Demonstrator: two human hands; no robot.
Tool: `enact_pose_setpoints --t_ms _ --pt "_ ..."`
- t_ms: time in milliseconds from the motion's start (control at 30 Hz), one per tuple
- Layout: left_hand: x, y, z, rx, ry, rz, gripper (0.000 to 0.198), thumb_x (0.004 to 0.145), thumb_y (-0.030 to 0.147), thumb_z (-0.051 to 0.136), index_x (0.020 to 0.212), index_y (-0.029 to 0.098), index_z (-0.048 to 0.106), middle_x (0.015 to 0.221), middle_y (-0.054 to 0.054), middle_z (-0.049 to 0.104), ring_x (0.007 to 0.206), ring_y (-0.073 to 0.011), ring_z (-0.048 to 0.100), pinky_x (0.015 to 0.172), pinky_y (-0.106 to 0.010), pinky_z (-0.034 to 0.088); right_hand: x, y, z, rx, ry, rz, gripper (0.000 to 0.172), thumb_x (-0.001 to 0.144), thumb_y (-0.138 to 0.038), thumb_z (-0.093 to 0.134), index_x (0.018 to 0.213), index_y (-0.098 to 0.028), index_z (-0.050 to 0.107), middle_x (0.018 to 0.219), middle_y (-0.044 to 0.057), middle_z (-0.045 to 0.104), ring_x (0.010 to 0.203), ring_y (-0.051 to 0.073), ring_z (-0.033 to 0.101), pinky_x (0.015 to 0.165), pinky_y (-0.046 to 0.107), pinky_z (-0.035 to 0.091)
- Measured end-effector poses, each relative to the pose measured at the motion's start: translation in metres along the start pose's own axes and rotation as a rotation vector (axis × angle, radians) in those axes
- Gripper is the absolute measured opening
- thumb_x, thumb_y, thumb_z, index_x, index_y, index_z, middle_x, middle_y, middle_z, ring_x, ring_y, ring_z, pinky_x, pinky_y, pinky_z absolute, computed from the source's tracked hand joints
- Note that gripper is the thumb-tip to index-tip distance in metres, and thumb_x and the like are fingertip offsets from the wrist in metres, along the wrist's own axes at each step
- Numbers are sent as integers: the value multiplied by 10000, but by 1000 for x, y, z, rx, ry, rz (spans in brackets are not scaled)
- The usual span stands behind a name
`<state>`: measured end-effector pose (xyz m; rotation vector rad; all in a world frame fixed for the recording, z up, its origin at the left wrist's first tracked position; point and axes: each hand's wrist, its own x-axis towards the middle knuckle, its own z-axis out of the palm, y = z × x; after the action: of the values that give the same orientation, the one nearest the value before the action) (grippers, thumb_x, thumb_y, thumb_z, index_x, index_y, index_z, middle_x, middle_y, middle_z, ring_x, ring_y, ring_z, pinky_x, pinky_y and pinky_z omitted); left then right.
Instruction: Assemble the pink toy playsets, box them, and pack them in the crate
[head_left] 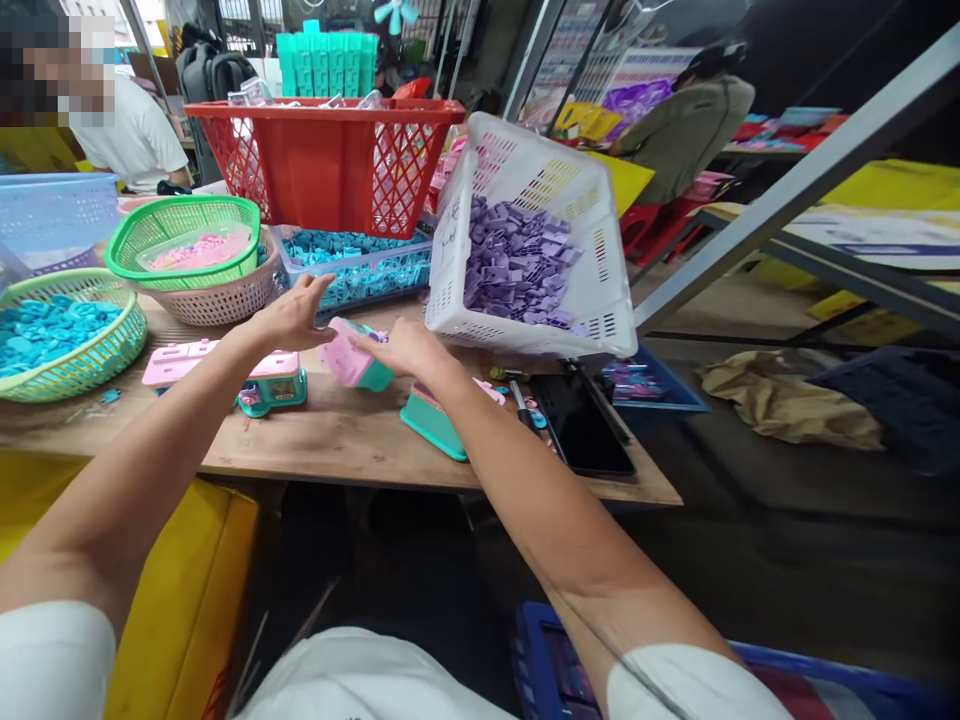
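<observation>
Slanting between my two distant hands, the pink-and-teal toy piece [351, 358] is blurring, leaving its long axis uncertain. My right hand [414, 348], the nearer, is touching its right side; whether it is clasping, I cannot tell. My left hand [291, 314] is hovering leftward, fingers spread, seemingly empty. Below, the wooden table [337, 440] is extending; beyond, a red basket [322, 165] and white basket [450, 265] are standing.

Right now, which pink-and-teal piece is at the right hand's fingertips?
The tilted piece between the left hand and right hand. The left piece is partly behind the left forearm, the right piece partly behind the right forearm.
</observation>
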<state>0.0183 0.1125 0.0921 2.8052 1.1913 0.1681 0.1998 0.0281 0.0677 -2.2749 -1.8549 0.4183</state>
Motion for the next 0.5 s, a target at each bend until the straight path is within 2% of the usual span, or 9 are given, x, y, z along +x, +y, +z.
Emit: enact_pose_setpoints --t_ms 67,133,233,333,367,433,500 --pt "-3 14 4 13 -80 -77 970 812 650 617 1541 118 262 1419 -198 455 1213 -338 584 1023 -419 480 4 -4 0 -8 -73 17 902 915 -812 261 1205 -76 694 1143 254 718 1203 377 639 943 426 504" --pt "-3 29 13 36 -167 -70 943 771 714 632 1478 144 376 1383 -180 493 1198 -343 603 1013 -413 486 3 -10 -4 -68 -127 -12 827 964 -744 224 1208 -126 717 1175 221 724 1232 365 627 991 444 479" --pt "0 45 25 61 -165 -60 774 800 679 624 1351 147 512 1347 -168 524 1161 -326 630 983 -383 498 -15 -7 -18 -128 -88 -41 733 1004 -669 228 1211 -174 728 1258 189 698 1250 360 615 1010 457 469" --pt "5 45 27 76 -139 -64 578 841 525 619 1299 177 560 1348 -147 544 1174 -321 624 952 -383 510 -49 21 -32 -137 11 -114 680 934 -716 438 1274 -181 684 1301 184 654 1277 378 573 1033 469 463" --pt "7 42 26 76 -152 -35 536 831 457 627 1293 194 564 1352 -128 551 1183 -309 619 954 -375 509 -62 35 -34 -138 37 -134 716 866 -725 563 1339 -192 634 1336 181 618 1293 387 547 1044 477 458" --pt "9 33 22 61 -192 79 531 777 322 641 1290 214 556 1364 -89 563 1214 -272 598 984 -341 490 -84 63 -33 -144 57 -118 916 711 -664 780 1461 -217 502 1384 182 537 1301 406 513 1048 501 456" --pt "11 22 19 13 -223 233 571 732 228 618 1296 205 534 1385 -69 564 1257 -239 563 1031 -314 456 -97 88 -25 -130 42 -67 1009 658 -533 869 1506 -216 423 1356 182 508 1262 399 532 1039 504 463"
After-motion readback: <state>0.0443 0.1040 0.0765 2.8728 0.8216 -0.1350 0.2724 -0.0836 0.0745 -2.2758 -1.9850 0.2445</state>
